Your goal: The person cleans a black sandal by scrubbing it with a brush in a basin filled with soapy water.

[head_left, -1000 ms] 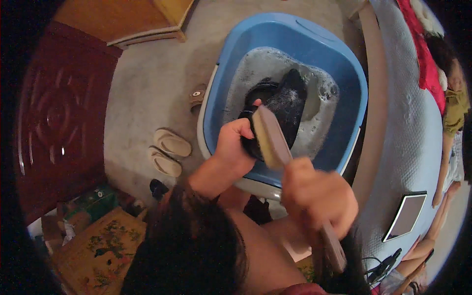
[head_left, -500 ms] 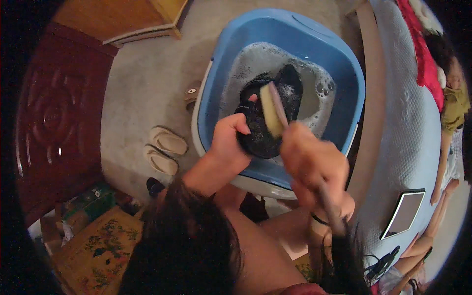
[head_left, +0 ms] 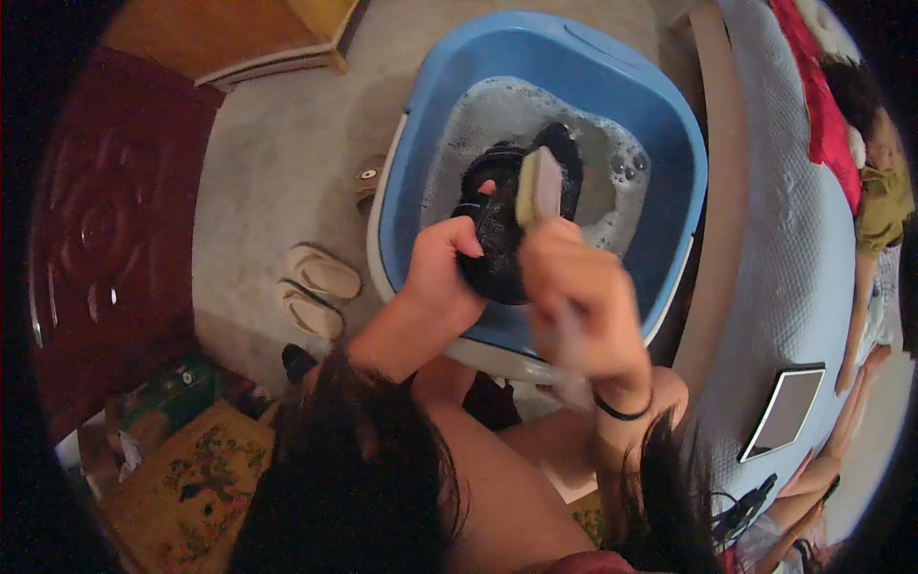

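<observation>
A black shoe (head_left: 499, 258), wet and flecked with suds, is gripped by my left hand (head_left: 447, 270), with the thumb on top and a fingertip showing at its opening. My right hand (head_left: 588, 297), smeared by motion, is closed round the handle of a scrubbing brush (head_left: 547, 184). Its pale yellow bristles rest against or just over the shoe's right side; exact contact is hard to make out. Behind it, a second black shoe (head_left: 559, 139) lies partly in cloudy, foamy water inside a blue basin (head_left: 435, 105).
Beige slippers (head_left: 311, 311) and a brown slipper (head_left: 367, 182) sit on the floor to the left. A bed (head_left: 794, 191) runs along the right, bearing a tablet (head_left: 784, 411) and people lying at its far side. A wooden cabinet (head_left: 258, 38) stands at far left.
My right hand and the brush have swung a little left, and the brush's back has turned more into view. My left hand keeps the shoe in nearly the same place.
</observation>
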Motion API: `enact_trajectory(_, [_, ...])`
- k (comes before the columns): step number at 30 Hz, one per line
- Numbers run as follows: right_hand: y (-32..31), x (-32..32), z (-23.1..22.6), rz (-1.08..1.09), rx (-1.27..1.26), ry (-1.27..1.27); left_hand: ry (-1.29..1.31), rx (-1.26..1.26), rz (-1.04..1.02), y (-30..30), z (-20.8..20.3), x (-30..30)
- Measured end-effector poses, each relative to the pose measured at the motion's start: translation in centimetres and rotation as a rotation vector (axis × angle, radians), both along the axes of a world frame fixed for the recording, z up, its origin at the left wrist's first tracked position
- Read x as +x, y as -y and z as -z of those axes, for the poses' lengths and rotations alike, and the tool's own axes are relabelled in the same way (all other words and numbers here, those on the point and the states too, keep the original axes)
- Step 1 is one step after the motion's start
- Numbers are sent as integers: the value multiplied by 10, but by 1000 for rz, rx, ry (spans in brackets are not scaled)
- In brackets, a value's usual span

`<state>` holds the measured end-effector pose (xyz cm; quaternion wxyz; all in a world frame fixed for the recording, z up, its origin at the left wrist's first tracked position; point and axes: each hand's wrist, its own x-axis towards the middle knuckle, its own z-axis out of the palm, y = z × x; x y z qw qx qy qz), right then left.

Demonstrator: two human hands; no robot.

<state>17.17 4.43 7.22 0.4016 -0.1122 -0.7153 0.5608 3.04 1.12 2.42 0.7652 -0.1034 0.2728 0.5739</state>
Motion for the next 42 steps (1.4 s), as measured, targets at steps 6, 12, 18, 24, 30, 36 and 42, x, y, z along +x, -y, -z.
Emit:
enact_trajectory(6, [3,13,-26,11,149,473,52,-2,81,-7,-5,3])
enact_trajectory(12, [7,18,-26,-143,-177,-338,13,0,46,-1,3,-2])
enact_trajectory(18, [5,-7,-7,155,118,316,116,74,69,0,10,-5])
enact_trajectory(24, [13,8,-40,-237,119,281,42,23,37,3,1,-7])
enact_trajectory(30, [9,9,-19,29,-82,-87,-1,-22,12,0,2,1])
enact_trajectory(36, [12,-16,-3,76,154,388,-133,-25,102,-3,-5,-1])
enact_trajectory(42, [15,10,-57,-415,32,133,-4,-25,-15,-3,-7,2])
